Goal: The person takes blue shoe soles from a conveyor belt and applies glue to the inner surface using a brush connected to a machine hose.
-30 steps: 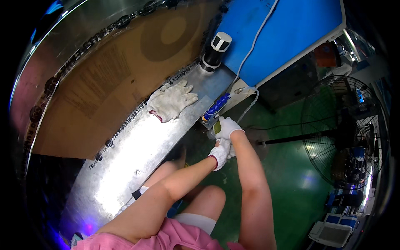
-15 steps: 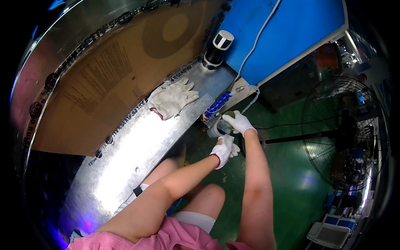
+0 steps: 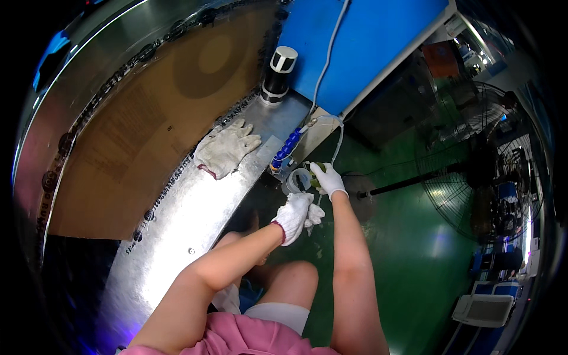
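Note:
My right hand, in a white glove, is closed on an olive-green object whose kind I cannot make out. That object is at the mouth of a translucent plastic cup beside the metal bench's edge. My left hand, in a white knitted glove with a purple cuff, is just in front of the cup. Its fingers are curled, and what they hold, if anything, is hidden. A blue segmented coolant hose points down toward the cup from the bench corner.
On the metal bench lies a worn white work glove, beside a large cardboard sheet. A black post with a white cap stands near the blue machine panel. To the right is a black floor fan with its pole.
The view has shifted, so the bench and machine appear farther left. Both gloved hands stay beside the cup, and the right one still grips the olive-green object.

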A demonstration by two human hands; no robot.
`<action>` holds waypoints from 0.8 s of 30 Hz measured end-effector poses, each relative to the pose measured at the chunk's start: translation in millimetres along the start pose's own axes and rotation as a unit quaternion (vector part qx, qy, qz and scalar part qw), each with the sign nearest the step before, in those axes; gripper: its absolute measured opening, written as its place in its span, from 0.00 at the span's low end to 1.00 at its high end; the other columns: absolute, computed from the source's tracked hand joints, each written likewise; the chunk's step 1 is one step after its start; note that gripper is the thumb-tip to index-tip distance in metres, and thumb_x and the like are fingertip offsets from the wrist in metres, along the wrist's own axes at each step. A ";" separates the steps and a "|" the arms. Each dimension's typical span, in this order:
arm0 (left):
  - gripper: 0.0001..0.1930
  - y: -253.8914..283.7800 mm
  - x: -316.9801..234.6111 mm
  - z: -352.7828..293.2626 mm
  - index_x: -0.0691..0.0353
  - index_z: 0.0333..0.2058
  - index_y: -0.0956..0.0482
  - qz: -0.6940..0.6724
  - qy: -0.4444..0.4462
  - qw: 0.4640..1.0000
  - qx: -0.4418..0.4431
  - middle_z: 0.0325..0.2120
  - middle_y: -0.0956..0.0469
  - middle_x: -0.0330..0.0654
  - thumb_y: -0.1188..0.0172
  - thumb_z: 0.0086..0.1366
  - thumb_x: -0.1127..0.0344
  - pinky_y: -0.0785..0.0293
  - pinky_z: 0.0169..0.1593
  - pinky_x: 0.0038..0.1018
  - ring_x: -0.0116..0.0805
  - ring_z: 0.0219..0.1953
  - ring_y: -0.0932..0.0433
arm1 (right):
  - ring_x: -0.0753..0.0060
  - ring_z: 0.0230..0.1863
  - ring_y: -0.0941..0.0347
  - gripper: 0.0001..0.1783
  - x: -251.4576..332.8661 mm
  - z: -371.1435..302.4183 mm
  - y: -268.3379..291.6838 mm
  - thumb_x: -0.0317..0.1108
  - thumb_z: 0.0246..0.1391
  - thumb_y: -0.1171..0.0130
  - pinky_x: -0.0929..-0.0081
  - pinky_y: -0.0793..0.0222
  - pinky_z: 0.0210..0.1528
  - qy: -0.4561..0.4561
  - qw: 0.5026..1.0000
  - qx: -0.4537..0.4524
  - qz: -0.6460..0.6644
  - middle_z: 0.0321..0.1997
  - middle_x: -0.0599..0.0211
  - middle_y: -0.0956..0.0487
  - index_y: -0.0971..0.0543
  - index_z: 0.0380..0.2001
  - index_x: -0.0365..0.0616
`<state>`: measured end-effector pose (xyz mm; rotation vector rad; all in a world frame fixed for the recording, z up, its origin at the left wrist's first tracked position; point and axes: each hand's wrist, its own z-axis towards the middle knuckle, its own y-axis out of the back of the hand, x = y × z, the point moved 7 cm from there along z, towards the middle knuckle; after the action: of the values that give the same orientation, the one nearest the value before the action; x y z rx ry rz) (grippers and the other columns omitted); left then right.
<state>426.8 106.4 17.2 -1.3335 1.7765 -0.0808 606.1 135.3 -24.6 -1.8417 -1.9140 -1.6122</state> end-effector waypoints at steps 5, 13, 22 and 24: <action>0.14 6.1 -17.5 -41.0 0.64 0.44 0.28 0.062 -0.041 0.997 0.025 0.21 0.22 0.43 0.55 0.71 0.60 0.39 0.16 0.19 0.26 0.16 0.28 | 0.68 0.26 0.21 0.35 -9.1 -5.4 -4.2 0.64 0.51 0.41 0.73 0.25 0.25 -0.037 0.999 -0.014 0.007 0.35 0.59 0.18 0.25 0.48 0.42; 0.23 46.8 -50.8 -143.9 0.66 0.60 0.34 0.095 -0.035 0.994 0.039 0.18 0.25 0.41 0.54 0.73 0.57 0.38 0.15 0.16 0.26 0.15 0.27 | 0.58 0.25 0.19 0.44 5.1 -11.6 -11.0 0.69 0.51 0.47 0.66 0.23 0.29 -0.068 0.997 -0.044 -0.010 0.40 0.47 0.19 0.26 0.50 0.34; 0.22 96.1 -107.8 -213.3 0.68 0.59 0.34 0.088 -0.131 0.987 -0.041 0.15 0.27 0.40 0.54 0.73 0.61 0.41 0.15 0.17 0.24 0.13 0.30 | 0.46 0.54 0.23 0.49 37.3 -20.4 -38.7 0.73 0.51 0.50 0.55 0.27 0.53 -0.052 0.968 -0.088 -0.230 0.51 0.39 0.22 0.28 0.52 0.31; 0.22 105.1 -120.0 -208.0 0.67 0.58 0.32 0.065 -0.191 0.979 -0.031 0.16 0.26 0.40 0.53 0.73 0.58 0.41 0.16 0.16 0.24 0.14 0.31 | 0.47 0.53 0.23 0.47 26.5 -14.5 -47.3 0.72 0.53 0.51 0.55 0.27 0.52 -0.059 0.968 -0.095 -0.223 0.50 0.38 0.21 0.28 0.51 0.32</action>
<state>212.8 156.9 159.9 -1.1798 1.5403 0.2864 554.2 156.0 -30.4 -1.6856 -2.4443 -1.9049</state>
